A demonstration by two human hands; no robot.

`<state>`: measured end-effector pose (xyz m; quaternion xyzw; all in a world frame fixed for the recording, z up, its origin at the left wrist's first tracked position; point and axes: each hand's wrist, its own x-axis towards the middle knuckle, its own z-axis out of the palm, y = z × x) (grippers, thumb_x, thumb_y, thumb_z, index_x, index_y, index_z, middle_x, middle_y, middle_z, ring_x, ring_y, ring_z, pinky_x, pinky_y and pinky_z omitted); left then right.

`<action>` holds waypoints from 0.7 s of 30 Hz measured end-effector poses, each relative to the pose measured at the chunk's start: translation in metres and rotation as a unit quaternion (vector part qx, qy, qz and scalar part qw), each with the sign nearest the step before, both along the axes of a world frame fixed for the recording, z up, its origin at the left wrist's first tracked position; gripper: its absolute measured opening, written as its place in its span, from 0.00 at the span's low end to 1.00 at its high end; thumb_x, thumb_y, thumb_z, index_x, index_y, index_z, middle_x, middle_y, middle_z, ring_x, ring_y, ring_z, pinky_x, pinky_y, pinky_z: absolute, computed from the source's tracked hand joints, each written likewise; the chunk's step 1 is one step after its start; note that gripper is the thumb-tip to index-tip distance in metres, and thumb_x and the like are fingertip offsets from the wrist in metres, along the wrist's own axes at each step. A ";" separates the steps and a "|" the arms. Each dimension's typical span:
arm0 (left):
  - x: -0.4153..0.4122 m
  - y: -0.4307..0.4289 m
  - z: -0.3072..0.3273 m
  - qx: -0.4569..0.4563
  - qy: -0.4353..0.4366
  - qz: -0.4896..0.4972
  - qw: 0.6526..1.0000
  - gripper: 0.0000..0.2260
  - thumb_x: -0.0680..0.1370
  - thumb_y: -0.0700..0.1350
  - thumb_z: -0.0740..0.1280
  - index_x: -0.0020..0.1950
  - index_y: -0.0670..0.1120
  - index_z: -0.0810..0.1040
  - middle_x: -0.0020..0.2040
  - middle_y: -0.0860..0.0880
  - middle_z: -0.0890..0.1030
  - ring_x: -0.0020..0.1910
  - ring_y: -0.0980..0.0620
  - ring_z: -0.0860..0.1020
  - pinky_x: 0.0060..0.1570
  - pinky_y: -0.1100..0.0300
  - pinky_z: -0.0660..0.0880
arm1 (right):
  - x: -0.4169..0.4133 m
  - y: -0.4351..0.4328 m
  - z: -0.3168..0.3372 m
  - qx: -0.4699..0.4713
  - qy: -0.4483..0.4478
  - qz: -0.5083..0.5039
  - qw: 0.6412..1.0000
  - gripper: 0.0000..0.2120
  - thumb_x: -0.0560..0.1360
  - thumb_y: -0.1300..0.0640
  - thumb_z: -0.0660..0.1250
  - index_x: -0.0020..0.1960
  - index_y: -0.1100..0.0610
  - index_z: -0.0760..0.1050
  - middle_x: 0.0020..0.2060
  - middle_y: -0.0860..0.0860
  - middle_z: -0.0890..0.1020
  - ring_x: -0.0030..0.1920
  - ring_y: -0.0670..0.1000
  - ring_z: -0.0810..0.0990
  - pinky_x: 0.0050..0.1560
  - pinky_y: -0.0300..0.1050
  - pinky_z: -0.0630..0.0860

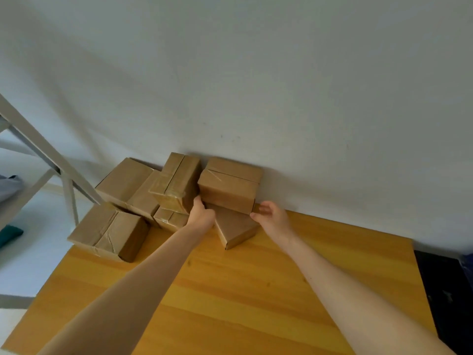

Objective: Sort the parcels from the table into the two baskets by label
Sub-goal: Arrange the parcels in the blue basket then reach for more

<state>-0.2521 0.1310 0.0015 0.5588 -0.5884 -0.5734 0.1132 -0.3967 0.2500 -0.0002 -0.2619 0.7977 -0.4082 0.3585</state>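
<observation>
Several brown cardboard parcels are piled at the far end of the wooden table (256, 290), against the wall. One plain parcel (230, 185) sits highest, resting on a flat parcel (236, 228) that lies tilted beneath it. My left hand (202, 213) is at that top parcel's lower left corner, thumb up against its side and fingers curled under out of sight. My right hand (271, 216) is at the lower right corner, fingers loosely bent, fingertips just touching the cardboard. No labels show. Neither basket is in view.
A taped parcel (176, 183) stands right beside my left hand, with more parcels (110, 231) further left near the table's edge. A white metal frame (51, 160) rises on the left. A dark object (448, 290) lies beyond the table's right edge.
</observation>
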 end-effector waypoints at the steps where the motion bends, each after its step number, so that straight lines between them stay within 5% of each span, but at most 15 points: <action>1: -0.001 -0.004 -0.003 0.004 -0.003 -0.003 1.000 0.30 0.81 0.36 0.57 0.79 0.49 0.49 0.70 0.44 0.68 0.63 0.45 0.70 0.53 0.56 0.68 | 0.001 -0.004 -0.002 0.000 -0.002 -0.002 1.000 0.26 0.75 0.55 0.70 0.71 0.56 0.67 0.65 0.51 0.74 0.61 0.50 0.75 0.60 0.44 0.73; 8: -0.004 -0.020 -0.013 0.024 -0.011 -0.030 0.999 0.35 0.80 0.35 0.57 0.79 0.55 0.43 0.75 0.45 0.62 0.72 0.41 0.63 0.70 0.45 0.64 | 0.002 -0.024 -0.004 -0.001 -0.017 -0.009 1.000 0.35 0.75 0.60 0.70 0.77 0.54 0.57 0.71 0.50 0.68 0.68 0.52 0.71 0.66 0.50 0.71; 13: -0.004 -0.028 -0.017 0.027 -0.015 -0.029 0.999 0.33 0.79 0.33 0.55 0.79 0.56 0.49 0.69 0.43 0.68 0.61 0.42 0.71 0.64 0.44 0.72 | 0.000 -0.031 -0.007 -0.007 -0.015 -0.018 1.000 0.36 0.74 0.62 0.70 0.77 0.53 0.58 0.71 0.50 0.69 0.70 0.52 0.68 0.70 0.54 0.68; 21: -0.007 -0.023 -0.015 0.014 0.012 -0.047 0.999 0.31 0.77 0.30 0.54 0.77 0.52 0.56 0.66 0.48 0.70 0.57 0.48 0.70 0.56 0.54 0.72 | -0.004 -0.018 -0.004 -0.030 -0.053 -0.048 0.997 0.35 0.74 0.65 0.70 0.76 0.53 0.59 0.69 0.51 0.71 0.67 0.51 0.72 0.63 0.45 0.72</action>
